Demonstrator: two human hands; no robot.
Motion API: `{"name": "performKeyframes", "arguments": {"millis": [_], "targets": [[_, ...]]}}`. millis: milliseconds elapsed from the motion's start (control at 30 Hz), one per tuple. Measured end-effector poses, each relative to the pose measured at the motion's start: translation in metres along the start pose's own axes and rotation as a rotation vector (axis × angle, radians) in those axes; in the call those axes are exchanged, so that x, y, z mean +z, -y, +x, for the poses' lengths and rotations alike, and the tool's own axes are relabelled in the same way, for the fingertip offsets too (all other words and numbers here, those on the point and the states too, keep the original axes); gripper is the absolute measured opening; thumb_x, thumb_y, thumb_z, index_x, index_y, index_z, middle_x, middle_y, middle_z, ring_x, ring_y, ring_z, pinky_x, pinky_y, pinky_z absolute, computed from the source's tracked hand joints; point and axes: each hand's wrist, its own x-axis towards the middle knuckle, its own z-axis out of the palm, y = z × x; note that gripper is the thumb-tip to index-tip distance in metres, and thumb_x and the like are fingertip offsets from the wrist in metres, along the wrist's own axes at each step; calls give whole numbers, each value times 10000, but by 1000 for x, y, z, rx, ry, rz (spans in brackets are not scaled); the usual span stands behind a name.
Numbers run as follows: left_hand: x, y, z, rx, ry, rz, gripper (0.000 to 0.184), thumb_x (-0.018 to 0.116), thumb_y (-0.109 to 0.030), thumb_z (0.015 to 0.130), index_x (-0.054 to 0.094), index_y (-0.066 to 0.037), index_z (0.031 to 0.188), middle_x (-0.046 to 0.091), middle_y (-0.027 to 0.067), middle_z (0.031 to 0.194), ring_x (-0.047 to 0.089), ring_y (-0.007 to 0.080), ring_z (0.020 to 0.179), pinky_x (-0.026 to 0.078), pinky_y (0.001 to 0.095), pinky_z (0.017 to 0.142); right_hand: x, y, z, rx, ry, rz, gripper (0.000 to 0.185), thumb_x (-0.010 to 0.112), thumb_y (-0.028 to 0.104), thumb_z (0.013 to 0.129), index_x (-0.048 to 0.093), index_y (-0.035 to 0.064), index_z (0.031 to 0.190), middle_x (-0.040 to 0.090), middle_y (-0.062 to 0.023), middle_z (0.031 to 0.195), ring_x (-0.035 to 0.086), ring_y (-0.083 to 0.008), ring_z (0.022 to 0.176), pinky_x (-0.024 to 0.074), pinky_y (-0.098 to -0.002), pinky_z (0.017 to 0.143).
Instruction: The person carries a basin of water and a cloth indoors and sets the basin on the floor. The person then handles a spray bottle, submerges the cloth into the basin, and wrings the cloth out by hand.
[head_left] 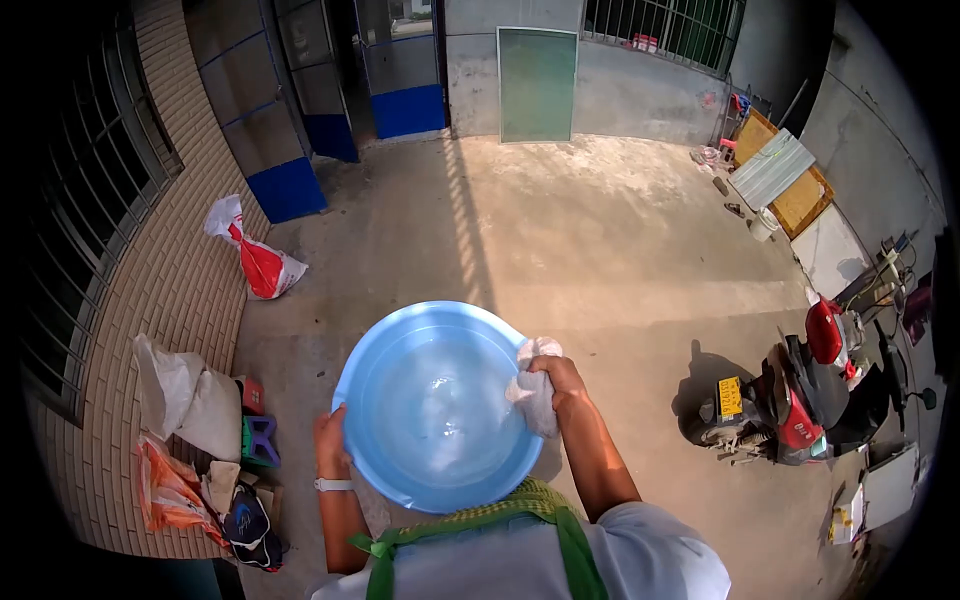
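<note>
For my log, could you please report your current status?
Left hand holding basin. Right hand gripping cloth at basin's right side. Water inside. Nothing visible blocking hands.

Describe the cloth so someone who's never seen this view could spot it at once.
Start with the big, round, light-blue basin of water near the middle of the view. Go to its right-hand edge, where the person's right hand grips the cloth. It is pale greyish-white, bunched and crumpled, unlike the smooth blue basin beside it.
</note>
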Motion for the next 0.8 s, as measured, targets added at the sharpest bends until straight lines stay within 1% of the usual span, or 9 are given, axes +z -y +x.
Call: {"name": "performKeyframes", "arguments": {"millis": [133,367,433,467,533,600,667,767,800], "targets": [[55,-29,98,-7,-70,-24,223,580,-186,801,551,33,829,594,109,797,557,175,663,456,308,594,42,56,94,-38,-57,-35,299,573,-23,529,579,-68,824,585,-142,746,586,-266,630,490,-381,534],[150,-94,271,-29,0,-21,193,589,-179,796,541,8,803,598,110,809,565,180,679,463,321,607,86,133,258,-10,-121,52,266,581,-16,532,574,-61,794,575,-135,710,576,-262,604,487,-377,528],[174,-113,324,-84,108,24,289,520,-199,845,551,46,995,603,131,917,590,210,776,486,321,678,107,156,295,-10,-159,95,239,571,-4,548,569,-58,781,565,-128,692,571,-261,600,484,-381,527],[190,-123,343,-105,95,24,289,520,-199,845,551,46,995,603,131,917,590,210,776,486,321,678,110,162,315,11,-169,84,239,571,-4,548,569,-58,781,565,-128,692,571,-261,600,484,-381,527],[227,-152,381,-82,157,-41,166,595,-167,800,524,-27,746,604,86,752,570,156,615,472,296,563,116,182,352,19,-105,81,267,557,11,563,560,-63,819,559,-134,710,575,-261,626,484,-382,535],[250,-159,445,-91,182,-84,167,602,-159,801,511,-33,738,593,63,708,561,141,586,464,277,531,132,204,393,32,-151,95,307,533,9,565,552,-56,865,561,-137,733,573,-265,633,486,-382,538],[280,-176,492,-91,190,-23,180,616,-162,795,499,-45,726,581,58,699,553,131,583,458,273,519,153,227,436,-50,-31,224,346,514,2,553,548,-34,896,565,-131,757,569,-283,629,497,-387,550],[320,-206,546,-59,147,-38,187,625,-171,787,501,-47,725,571,49,695,541,120,575,450,268,509,192,264,481,-18,-68,233,338,498,-6,545,556,20,877,568,-123,760,568,-311,633,512,-421,564],[334,-216,570,-72,146,-27,175,614,-159,793,514,-23,748,583,71,726,561,137,597,468,271,526,198,276,505,-25,-74,238,338,498,-5,543,557,35,873,568,-125,761,570,-316,642,515,-433,567]]}}
